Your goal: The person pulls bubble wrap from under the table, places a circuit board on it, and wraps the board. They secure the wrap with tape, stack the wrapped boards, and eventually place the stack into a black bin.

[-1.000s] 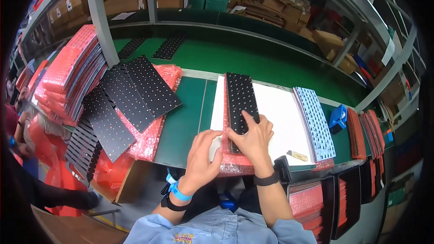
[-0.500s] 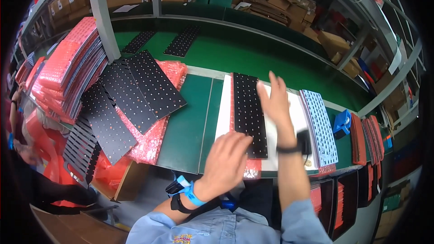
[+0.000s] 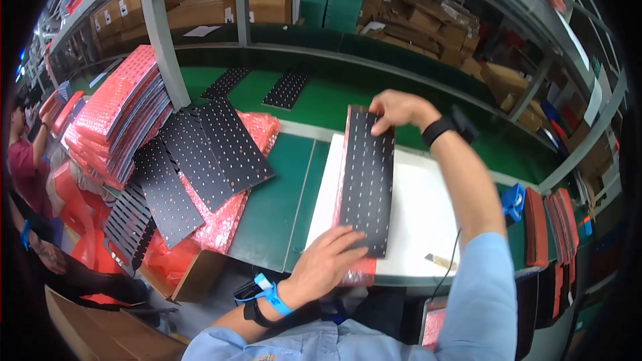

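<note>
A long black panel [image 3: 368, 187] dotted with rows of white marks lies lengthwise before me, with pink bubble wrap [image 3: 361, 273] showing along its left side and near end. My right hand [image 3: 404, 110] grips its far end, thumb on the top face and fingers curled over the edge. At the near left corner, my left hand [image 3: 328, 261] lies with its fingers stretched out against the panel; its thumb is hidden. Beneath is a white board [image 3: 421, 214] on the green table [image 3: 274, 194].
Several black panels [image 3: 234, 150] fan out over pink bubble wrap at left, beside a tall wrapped stack [image 3: 120, 103]. Two black panels [image 3: 287, 87] lie beyond the table. A blue holder [image 3: 513, 202] and red pads [image 3: 537, 227] stand right. Another person [image 3: 30, 154] is at far left.
My right hand has moved from beside the panel to grip its far end. My left hand remains at the near end. The pale perforated stack on the right no longer shows.
</note>
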Tool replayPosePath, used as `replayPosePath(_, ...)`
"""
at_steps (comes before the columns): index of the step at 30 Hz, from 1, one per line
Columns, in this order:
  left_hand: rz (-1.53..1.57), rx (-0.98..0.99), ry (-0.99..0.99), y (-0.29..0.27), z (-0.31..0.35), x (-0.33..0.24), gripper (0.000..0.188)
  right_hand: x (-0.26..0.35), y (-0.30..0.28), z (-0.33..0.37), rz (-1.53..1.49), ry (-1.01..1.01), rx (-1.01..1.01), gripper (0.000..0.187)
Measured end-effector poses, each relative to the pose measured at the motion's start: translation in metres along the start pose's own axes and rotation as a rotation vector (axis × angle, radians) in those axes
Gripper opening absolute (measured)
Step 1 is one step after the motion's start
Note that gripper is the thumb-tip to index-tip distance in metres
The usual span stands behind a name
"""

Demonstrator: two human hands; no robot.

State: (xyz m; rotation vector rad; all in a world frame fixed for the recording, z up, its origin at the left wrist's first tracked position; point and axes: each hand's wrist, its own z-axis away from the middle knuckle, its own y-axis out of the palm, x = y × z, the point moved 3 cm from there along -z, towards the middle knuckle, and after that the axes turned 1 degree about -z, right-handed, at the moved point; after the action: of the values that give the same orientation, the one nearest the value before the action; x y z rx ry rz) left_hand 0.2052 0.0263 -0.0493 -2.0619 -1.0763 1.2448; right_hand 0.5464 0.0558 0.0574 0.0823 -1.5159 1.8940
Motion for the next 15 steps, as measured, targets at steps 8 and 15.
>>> replayPosePath(8, -0.107, 0.042, -0.082, 0.008, 0.015, -0.041, 0.039, 0.139, -0.035, 0.164, 0.475, -0.364, -0.946, 0.037)
replayPosePath(15, 0.023, 0.058, 0.034, 0.026, -0.008, -0.034, 0.042, 0.163, 0.056, 0.224, 0.508, -0.535, -1.131, 0.039)
